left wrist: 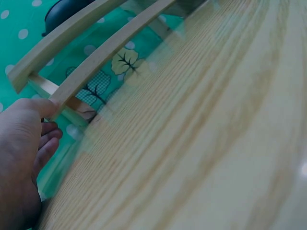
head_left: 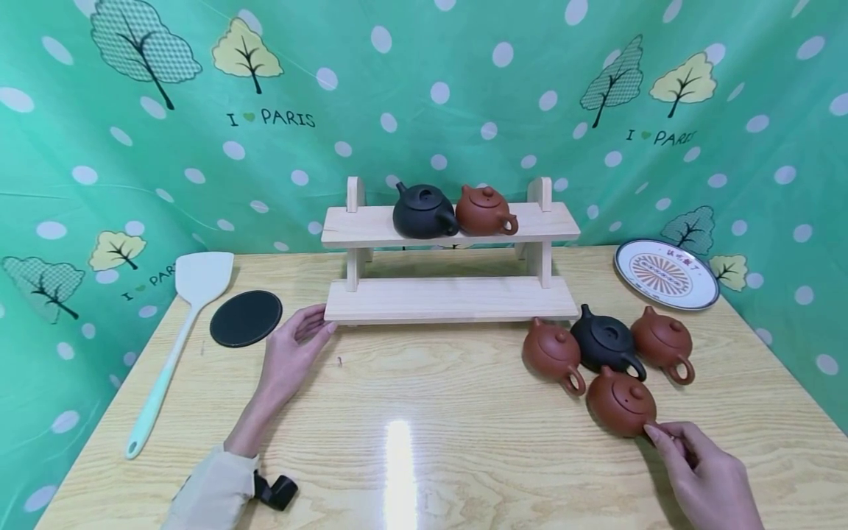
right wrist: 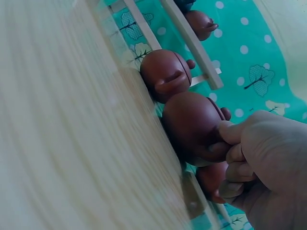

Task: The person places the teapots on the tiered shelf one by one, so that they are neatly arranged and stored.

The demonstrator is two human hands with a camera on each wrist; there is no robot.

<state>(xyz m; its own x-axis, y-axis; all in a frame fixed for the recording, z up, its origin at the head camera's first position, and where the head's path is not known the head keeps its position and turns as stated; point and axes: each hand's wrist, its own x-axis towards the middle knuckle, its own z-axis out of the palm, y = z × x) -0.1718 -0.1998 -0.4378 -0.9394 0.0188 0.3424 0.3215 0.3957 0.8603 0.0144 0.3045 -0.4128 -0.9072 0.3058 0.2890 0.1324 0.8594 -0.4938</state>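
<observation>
Green dotted backdrop [head_left: 411,73], wood table [head_left: 477,383], right grip [head_left: 709,471] pinching a brown teapot [head_left: 615,414] at like 4 o'clock, left grip [head_left: 291,355] pinching the shelf [head_left: 450,298] end around 8

On the left arm [head_left: 246,436] a loose, off-white sleeve [head_left: 215,489] was worn, its cloth lightly creased. Beside its cuff [head_left: 240,462] a small black device [head_left: 283,492] (stubby, with a rounded outer end) could be seen. The left hand [head_left: 291,355] and right hand [head_left: 710,468] were left bare.
</observation>
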